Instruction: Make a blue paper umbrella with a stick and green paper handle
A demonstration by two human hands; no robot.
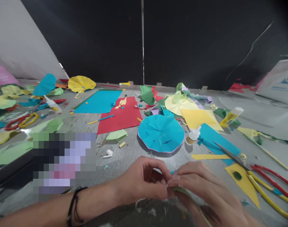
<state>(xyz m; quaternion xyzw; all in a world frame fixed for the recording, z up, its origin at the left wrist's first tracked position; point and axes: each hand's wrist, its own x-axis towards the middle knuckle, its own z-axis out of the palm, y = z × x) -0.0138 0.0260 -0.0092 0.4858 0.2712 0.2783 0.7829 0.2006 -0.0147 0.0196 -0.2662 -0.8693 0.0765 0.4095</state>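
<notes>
The left hand (142, 178) and right hand (195, 184) close together, fingertips pinching a small piece of green paper (180, 190); it looks light and limp, best held at its edges. Just ahead lies a round blue paper fan (160, 133), with scissors (233, 156) off to the right.

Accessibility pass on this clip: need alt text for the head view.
The left hand and right hand pinch a small green paper piece over a grey worktable; a black cord bracelet circles the left wrist. Ahead lie a round teal paper disc and a red paper sheet, among coloured paper scraps. Red-and-yellow-handled scissors rest at right.
</notes>
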